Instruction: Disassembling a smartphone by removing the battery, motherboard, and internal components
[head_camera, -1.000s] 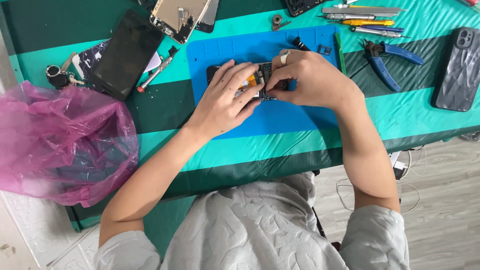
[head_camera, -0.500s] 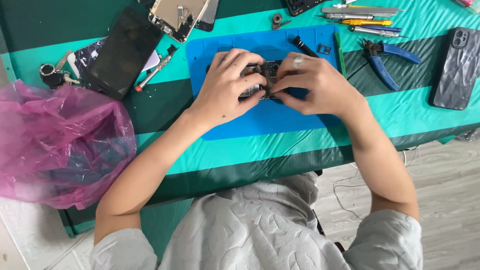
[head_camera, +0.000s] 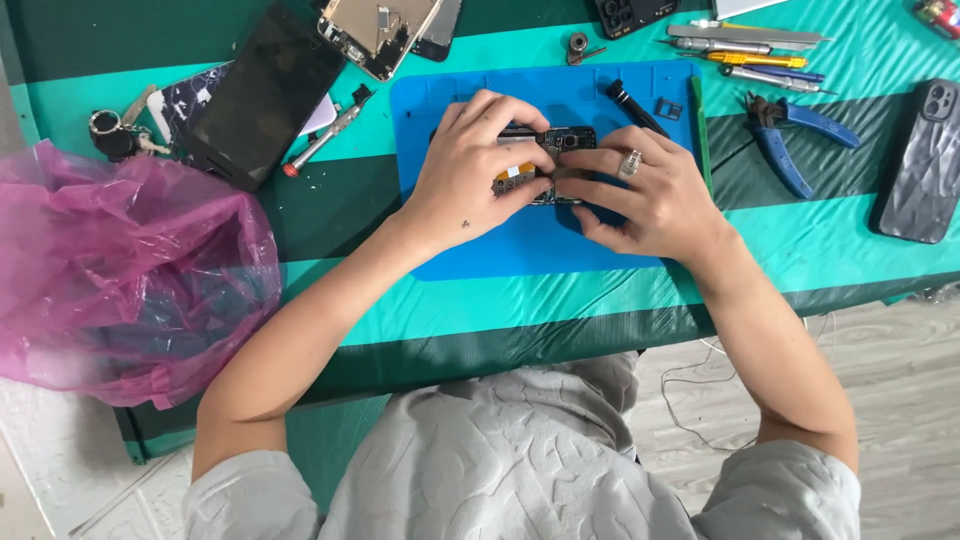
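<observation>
Head view: left hand (head_camera: 470, 170), right hand (head_camera: 640, 195) gripping opened phone (head_camera: 555, 140).

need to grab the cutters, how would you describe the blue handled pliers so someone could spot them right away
Start at the blue work mat in the middle of the striped green table cover and look just past its right edge. The blue-handled pliers lie there, below a row of screwdrivers. They are the only two-handled tool among them.

Phone repair bench, pliers (head_camera: 790, 140), opened phones (head_camera: 380, 30)
</observation>
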